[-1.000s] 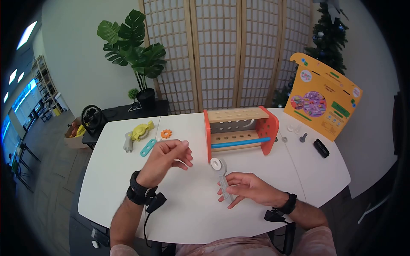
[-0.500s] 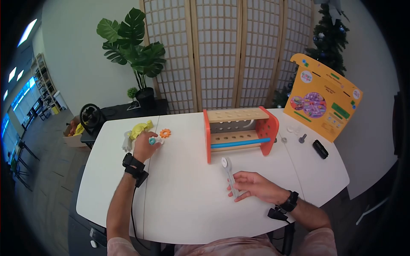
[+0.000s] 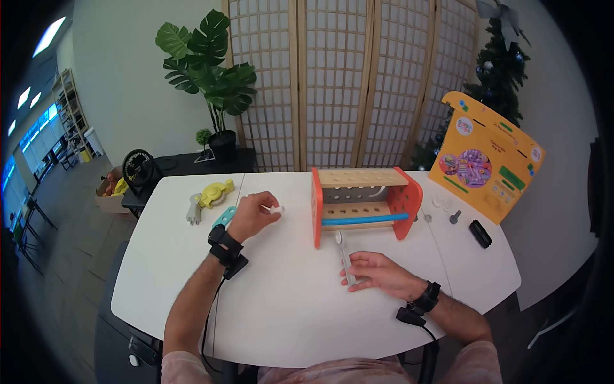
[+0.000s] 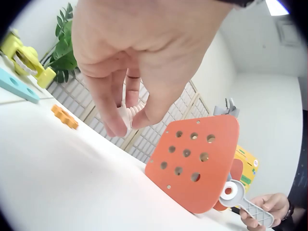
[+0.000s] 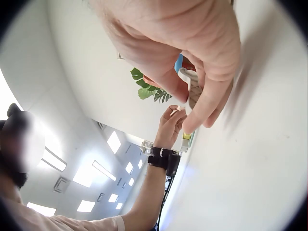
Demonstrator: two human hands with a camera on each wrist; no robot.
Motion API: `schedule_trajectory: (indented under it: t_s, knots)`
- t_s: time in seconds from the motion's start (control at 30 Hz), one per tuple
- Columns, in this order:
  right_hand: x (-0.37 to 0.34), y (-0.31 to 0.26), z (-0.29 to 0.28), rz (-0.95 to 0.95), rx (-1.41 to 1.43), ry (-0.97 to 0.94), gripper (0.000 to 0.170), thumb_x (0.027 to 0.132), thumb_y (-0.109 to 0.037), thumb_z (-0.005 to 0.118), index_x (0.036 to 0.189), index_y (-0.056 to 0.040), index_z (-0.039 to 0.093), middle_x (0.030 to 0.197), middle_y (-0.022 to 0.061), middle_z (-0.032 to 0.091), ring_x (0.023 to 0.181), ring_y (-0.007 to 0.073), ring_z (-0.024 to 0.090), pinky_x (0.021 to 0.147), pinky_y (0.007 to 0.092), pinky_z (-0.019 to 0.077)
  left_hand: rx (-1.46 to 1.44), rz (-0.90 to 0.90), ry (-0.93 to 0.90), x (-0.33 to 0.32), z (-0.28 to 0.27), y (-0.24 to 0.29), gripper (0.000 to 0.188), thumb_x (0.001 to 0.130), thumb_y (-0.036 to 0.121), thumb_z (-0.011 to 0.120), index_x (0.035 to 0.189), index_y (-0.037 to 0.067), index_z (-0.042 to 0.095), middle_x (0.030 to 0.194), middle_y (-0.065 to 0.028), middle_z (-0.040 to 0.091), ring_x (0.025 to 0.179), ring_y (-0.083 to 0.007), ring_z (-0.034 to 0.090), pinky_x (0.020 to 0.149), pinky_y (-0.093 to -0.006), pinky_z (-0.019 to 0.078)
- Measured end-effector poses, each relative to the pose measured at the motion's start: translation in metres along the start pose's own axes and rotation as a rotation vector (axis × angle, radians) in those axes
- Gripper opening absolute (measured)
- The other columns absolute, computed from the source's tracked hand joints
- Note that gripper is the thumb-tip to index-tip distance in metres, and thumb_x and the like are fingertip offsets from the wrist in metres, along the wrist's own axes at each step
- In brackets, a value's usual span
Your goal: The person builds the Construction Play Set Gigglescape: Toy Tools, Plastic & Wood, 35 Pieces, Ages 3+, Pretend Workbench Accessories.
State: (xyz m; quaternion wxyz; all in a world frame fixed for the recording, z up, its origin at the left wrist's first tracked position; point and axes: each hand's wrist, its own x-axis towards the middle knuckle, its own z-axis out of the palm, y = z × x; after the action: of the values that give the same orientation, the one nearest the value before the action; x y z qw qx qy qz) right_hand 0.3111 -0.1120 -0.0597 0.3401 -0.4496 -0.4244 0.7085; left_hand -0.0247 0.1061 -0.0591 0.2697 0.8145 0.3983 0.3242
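Note:
My left hand (image 3: 251, 217) is raised over the left part of the table. Between thumb and fingertips it pinches a small white plastic screw (image 4: 129, 114), its threads visible in the left wrist view. Low in front of the toy workbench (image 3: 366, 177), my right hand (image 3: 384, 276) holds a grey toy wrench (image 3: 346, 259) by the handle. The wrench's round head, with a white ring (image 4: 230, 190) in it, points toward the workbench. Close to the left hand lie a teal strip with holes (image 3: 223, 218) and an orange gear (image 4: 65, 117), which the hand hides in the head view.
A yellow and grey toy piece (image 3: 214, 193) lies at the back left. On the right are a grey bolt (image 3: 455, 217), small pale pieces (image 3: 441, 203) and a black case (image 3: 480, 234). An orange box (image 3: 489, 157) stands behind them. The workbench has red sides and a blue bar (image 3: 364, 220).
My left hand reached to the small pieces at the left, then came back rightward with the white screw. My right hand kept the wrench, moved slightly right and tilted it more upright.

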Motion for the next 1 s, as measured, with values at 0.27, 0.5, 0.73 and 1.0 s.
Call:
schedule_trajectory:
  t_s: [0.27, 0.5, 0.73, 1.0]
  knots:
    - [0.008, -0.002, 0.003, -0.006, 0.008, 0.013, 0.031, 0.113, -0.017, 0.065, 0.139, -0.0021, 0.058, 0.133, 0.0118, 0.070, 0.121, 0.0233, 0.073, 0.105, 0.0401, 0.0636, 0.002, 0.019, -0.077, 0.031, 0.047, 0.012, 0.032, 0.084, 0.009, 0.093, 0.113, 0.005, 0.080, 0.109, -0.0075, 0.080, 0.087, -0.0184, 0.080, 0.081, -0.0303, 0.0647]
    - [0.012, -0.005, 0.005, -0.016, -0.028, 0.029, 0.032, 0.113, -0.018, 0.064, 0.139, -0.0002, 0.058, 0.133, 0.0124, 0.068, 0.123, 0.0237, 0.072, 0.105, 0.0406, 0.0637, 0.115, 0.038, -0.030, 0.039, 0.057, 0.017, 0.034, 0.086, 0.011, 0.092, 0.117, 0.004, 0.081, 0.108, -0.0132, 0.082, 0.086, -0.0213, 0.081, 0.082, -0.0328, 0.0653]
    - [0.040, -0.005, 0.004, -0.070, 0.046, 0.043, 0.041, 0.113, -0.015, 0.064, 0.146, 0.0018, 0.048, 0.133, 0.0162, 0.067, 0.122, 0.0262, 0.072, 0.107, 0.0422, 0.0636, 0.128, 0.001, -0.072, 0.039, 0.057, 0.031, 0.031, 0.084, 0.010, 0.093, 0.112, 0.006, 0.082, 0.110, -0.0126, 0.083, 0.089, -0.0240, 0.081, 0.083, -0.0350, 0.0644]
    - [0.063, -0.018, 0.003, -0.170, 0.082, 0.098, 0.046, 0.111, -0.010, 0.063, 0.151, 0.0020, 0.044, 0.129, 0.0139, 0.066, 0.117, 0.0225, 0.073, 0.106, 0.0408, 0.0654, -0.022, 0.042, -0.116, 0.042, 0.064, 0.026, 0.040, 0.087, 0.005, 0.091, 0.124, 0.006, 0.076, 0.113, -0.0120, 0.083, 0.094, -0.0233, 0.082, 0.085, -0.0339, 0.0662]
